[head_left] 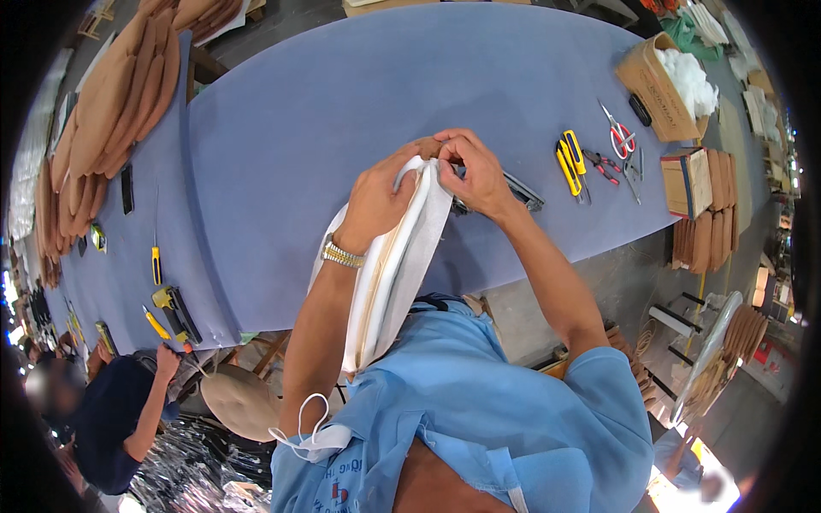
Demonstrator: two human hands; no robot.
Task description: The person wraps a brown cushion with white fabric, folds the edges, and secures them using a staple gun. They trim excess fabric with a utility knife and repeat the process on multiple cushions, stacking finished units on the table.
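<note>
At the upper left of the frame, a pile of brown cushions [128, 94] is bent by the lens and partly lost at the dark rim; their cloth looks smooth and matt. Under it, toward the lower left, lie a thin screwdriver [156, 268] with yellow handle and a yellow-and-black hand tool [177, 313], whose exact kind I cannot tell. In the lower left corner a co-worker [107, 423] in dark clothing is cut by the rim, and near this person there is a round beige cushion [239, 402], soft and dimpled. In the centre of the frame is the white padded piece [385, 274], long and curved, of thin cloth with a cream strip along it; its lower end reaches the blue shirt [505, 393]. The left hand [382, 198], with a metal-band watch [342, 254] at the wrist, clasps its upper end, the thumb pressed on the cloth and the other fingers partly hidden. The right hand [477, 175] pinches the edge between thumb and forefinger, but the fingertips are hard to see. Behind this wrist, a dark metal object [523, 192] is half covered. At the right are yellow cutters [568, 164], red-handled scissors [621, 141] and a cardboard carton [657, 92] with fluffy white filling [688, 83].
</note>
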